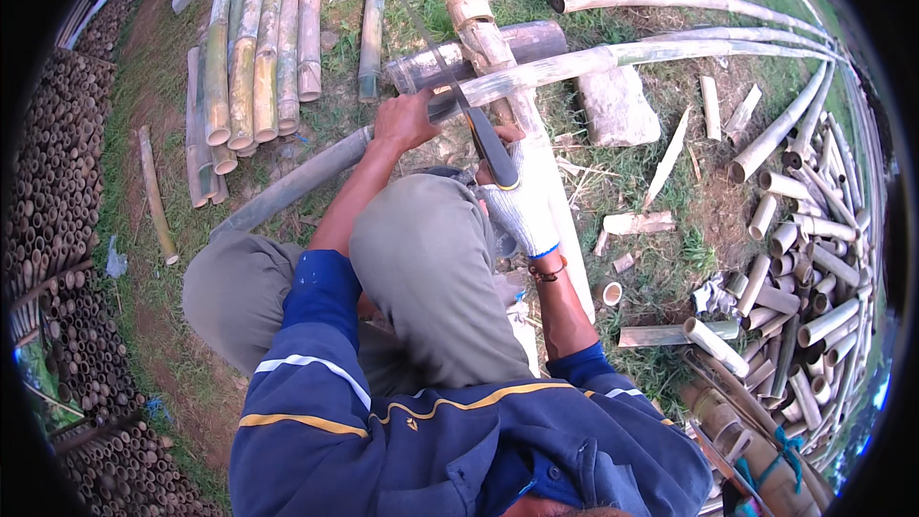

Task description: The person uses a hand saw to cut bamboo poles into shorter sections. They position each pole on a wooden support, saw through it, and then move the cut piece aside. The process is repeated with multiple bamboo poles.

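A long bamboo pole (pixel 565 69) runs slantwise in front of me, resting across a bamboo prop (pixel 486 46). My left hand (pixel 406 123) is closed on the pole, just left of the saw blade. In my right hand (pixel 522 199), which wears a white knitted glove, is a hand saw (pixel 492 146) with a black and yellow handle. Its thin blade lies across the pole and points away to the upper left. How deep the teeth sit in the bamboo cannot be made out. My raised knee comes up between my two arms.
Cut bamboo lengths (pixel 247 62) lie side by side at the far left. A stone block (pixel 617 107) sits beyond the pole. Loose bamboo pieces (pixel 814 258) are heaped at the right, with offcuts and splinters on the grass. Stacked bamboo (pixel 57 191) lines the left edge.
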`<state>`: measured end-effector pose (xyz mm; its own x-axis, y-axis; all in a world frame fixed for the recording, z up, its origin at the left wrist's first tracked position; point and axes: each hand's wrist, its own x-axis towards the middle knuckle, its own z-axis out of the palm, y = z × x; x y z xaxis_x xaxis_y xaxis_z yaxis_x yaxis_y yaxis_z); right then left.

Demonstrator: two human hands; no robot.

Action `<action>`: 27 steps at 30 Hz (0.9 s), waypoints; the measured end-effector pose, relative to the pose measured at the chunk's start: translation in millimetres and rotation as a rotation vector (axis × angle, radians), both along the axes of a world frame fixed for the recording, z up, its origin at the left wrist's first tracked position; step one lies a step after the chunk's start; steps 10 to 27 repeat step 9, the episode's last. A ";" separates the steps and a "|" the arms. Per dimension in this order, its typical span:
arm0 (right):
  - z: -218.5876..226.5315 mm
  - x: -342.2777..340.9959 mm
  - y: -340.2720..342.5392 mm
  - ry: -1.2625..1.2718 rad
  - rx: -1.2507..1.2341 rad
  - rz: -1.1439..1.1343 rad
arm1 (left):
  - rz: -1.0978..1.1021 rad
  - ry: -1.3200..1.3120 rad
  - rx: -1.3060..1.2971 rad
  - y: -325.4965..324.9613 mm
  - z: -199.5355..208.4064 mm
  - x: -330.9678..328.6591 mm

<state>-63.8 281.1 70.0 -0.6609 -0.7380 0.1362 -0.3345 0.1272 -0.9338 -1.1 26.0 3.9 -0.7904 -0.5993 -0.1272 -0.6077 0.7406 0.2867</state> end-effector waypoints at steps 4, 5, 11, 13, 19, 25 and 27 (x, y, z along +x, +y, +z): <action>-37.5 6.4 13.2 -0.111 -0.108 0.002 | 0.009 -0.060 -0.009 -3.7 1.3 -3.7; -39.3 13.8 32.7 -0.115 -0.048 -0.005 | -0.006 -0.077 -0.002 -7.0 0.1 -3.8; -26.2 35.9 92.4 0.025 0.038 0.015 | -0.004 -0.069 0.052 -13.7 -6.0 -3.2; -26.2 35.9 92.4 0.025 0.038 0.015 | -0.004 -0.069 0.052 -13.7 -6.0 -3.2; -26.2 35.9 92.4 0.025 0.038 0.015 | -0.004 -0.069 0.052 -13.7 -6.0 -3.2; -26.2 35.9 92.4 0.025 0.038 0.015 | -0.004 -0.069 0.052 -13.7 -6.0 -3.2; -26.2 35.9 92.4 0.025 0.038 0.015 | -0.004 -0.069 0.052 -13.7 -6.0 -3.2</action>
